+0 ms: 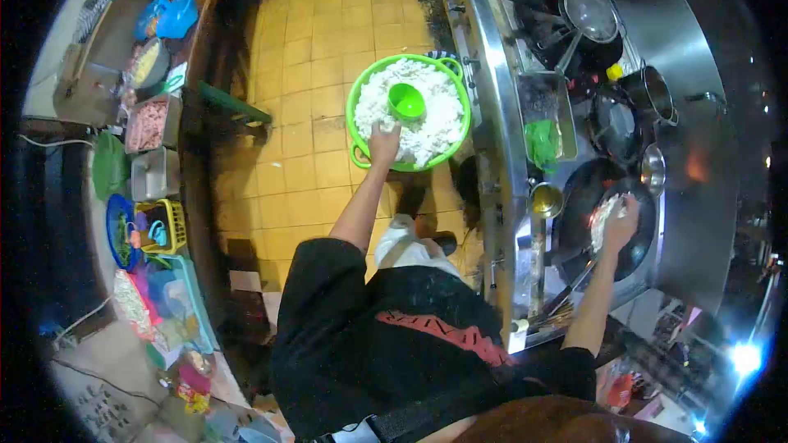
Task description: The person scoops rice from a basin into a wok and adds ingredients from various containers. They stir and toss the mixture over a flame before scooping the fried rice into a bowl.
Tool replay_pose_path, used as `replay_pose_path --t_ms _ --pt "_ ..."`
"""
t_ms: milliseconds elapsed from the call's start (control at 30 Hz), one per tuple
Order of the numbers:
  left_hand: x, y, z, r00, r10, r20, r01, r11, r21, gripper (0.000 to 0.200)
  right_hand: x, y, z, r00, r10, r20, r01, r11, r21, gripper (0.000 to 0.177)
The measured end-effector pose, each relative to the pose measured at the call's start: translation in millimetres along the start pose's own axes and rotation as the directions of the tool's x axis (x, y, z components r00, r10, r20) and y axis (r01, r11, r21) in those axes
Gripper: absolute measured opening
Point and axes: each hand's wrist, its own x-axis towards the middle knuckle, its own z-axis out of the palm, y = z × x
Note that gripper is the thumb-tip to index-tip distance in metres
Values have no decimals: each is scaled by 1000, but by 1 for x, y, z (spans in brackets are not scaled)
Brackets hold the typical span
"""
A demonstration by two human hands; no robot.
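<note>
My left hand (383,146) reaches into a round green basin (355,107) heaped with white cooked rice (439,127). Its fingertips are down in the rice, right by the rim of a small green bowl (405,102) that rests on the heap; the rice partly hides them. On the stove side, my right hand (622,226) is over a large black wok (574,197), its fingers curled on a clump of white rice (603,223). Reddish bits show beside that clump. A long metal utensil (577,280) leans at the wok's near edge.
On the stove (502,107) stand a second wok with a strainer (589,15), a pot (652,92) and a metal tray with a green bag (542,143). The left counter holds a tray of pinkish meat (149,125), a yellow basket (174,226) and a blue bowl (121,234). Yellow tiles (304,98) cover the floor.
</note>
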Motion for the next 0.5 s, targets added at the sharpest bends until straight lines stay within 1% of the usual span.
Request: replay_pose_path --t_ms 33,67,100,133,167,200,233,267,300,333,367,400,433,467,500 --pt "13 15 8 995 -3 -96 13 994 109 55 8 -38 9 995 -17 94 6 993 115 25" --pt "11 38 7 995 -23 -96 32 995 93 55 11 -71 24 985 -121 126 102 984 147 24" --pt "9 69 1 993 -40 -108 54 989 135 55 11 -102 43 962 -225 155 196 963 184 24" --pt "15 84 -3 991 -52 -124 73 982 176 55 10 -133 63 941 -256 219 195 944 266 26" --pt "26 80 0 989 -71 -129 91 983 160 55 6 -163 81 913 -290 286 184 920 345 27" --pt "37 73 2 994 -106 -41 111 978 178 52 3 -198 95 859 -254 444 47 903 426 31" --pt "46 66 4 989 -140 46 129 972 199 50 1 -231 112 773 -229 592 -105 874 475 35" --pt "48 63 5 989 -146 10 143 980 137 47 -2 -255 134 724 -278 631 -54 889 454 41" --pt "44 62 4 985 -171 2 169 977 126 47 -4 -277 156 669 -323 669 -1 900 436 46" --pt "33 60 2 996 -88 0 88 994 68 48 -5 -301 172 555 -200 808 -308 852 423 49" --pt "23 56 1 1000 -3 -10 3 1000 12 48 -8 -322 186 386 -105 917 -586 740 331 53" --pt "13 46 4 999 34 16 -34 999 -8 48 -11 -341 198 253 -46 966 -779 582 232 54" --pt "4 43 1 996 76 41 -75 997 -29 48 -12 -355 210 108 -12 994 -916 387 105 56" --pt "-1 39 -5 975 -46 217 65 995 -79 48 -18 -356 238 14 -126 992 -968 247 45 52" --pt "-7 26 -1 985 13 173 32 966 -257 48 -17 -360 258 3 -127 992 -966 256 36 52"
